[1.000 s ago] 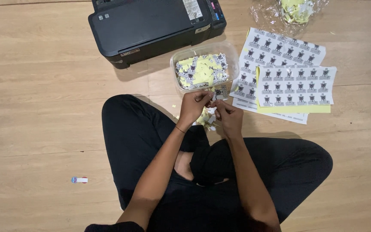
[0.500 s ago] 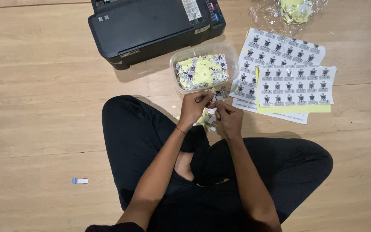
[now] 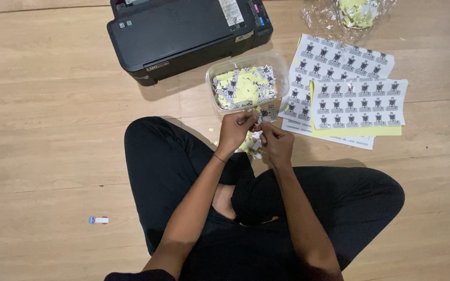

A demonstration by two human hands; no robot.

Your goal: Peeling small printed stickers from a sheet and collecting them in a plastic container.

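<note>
I sit cross-legged on a wooden floor. My left hand (image 3: 235,132) and my right hand (image 3: 276,143) meet in front of my knees, both pinching a small printed sticker piece (image 3: 260,120) between the fingertips. Just beyond the hands stands a clear plastic tub (image 3: 282,73) filled with yellow backing scraps and cut stickers. Loose yellow and white scraps (image 3: 249,145) lie on the floor under the hands.
A black printer (image 3: 183,34) sits at the top. Sticker sheets (image 3: 358,101) with rows of black prints lie to the right, one on yellow backing. A clear bag of yellow scraps (image 3: 355,13) is at the top right. A small white tube (image 3: 98,220) lies left.
Both hands stay together at the same spot; only the fingers shift slightly on the small sticker piece.
</note>
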